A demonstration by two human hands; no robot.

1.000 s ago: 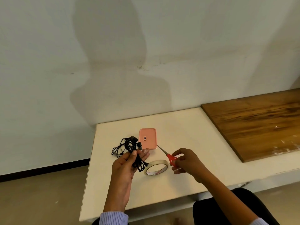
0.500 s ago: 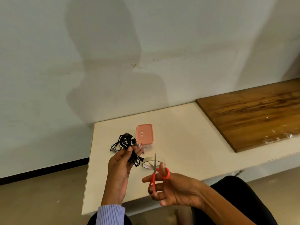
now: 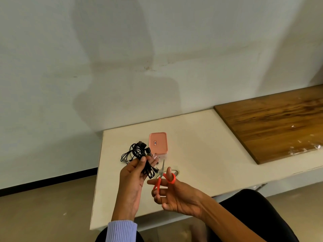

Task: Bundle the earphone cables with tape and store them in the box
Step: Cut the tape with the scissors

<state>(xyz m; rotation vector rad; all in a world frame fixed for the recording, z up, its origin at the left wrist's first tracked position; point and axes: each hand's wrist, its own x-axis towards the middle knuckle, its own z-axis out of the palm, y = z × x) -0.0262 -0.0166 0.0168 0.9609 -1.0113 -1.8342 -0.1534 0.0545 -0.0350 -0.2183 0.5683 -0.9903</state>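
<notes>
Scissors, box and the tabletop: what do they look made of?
Scissors: grey blades with a dull shine, probably steel; smooth orange handles, likely plastic. Right hand holds them by the loops. Box: matte pink lid, evenly coloured with rounded corners, over a clear base, likely plastic. Table: flat cream surface, matte, no grain; painted or laminated, cannot tell which.

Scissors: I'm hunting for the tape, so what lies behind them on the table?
The tape roll lies flat on the table behind the scissors in the right hand; hand and scissors cover most of it.
</notes>
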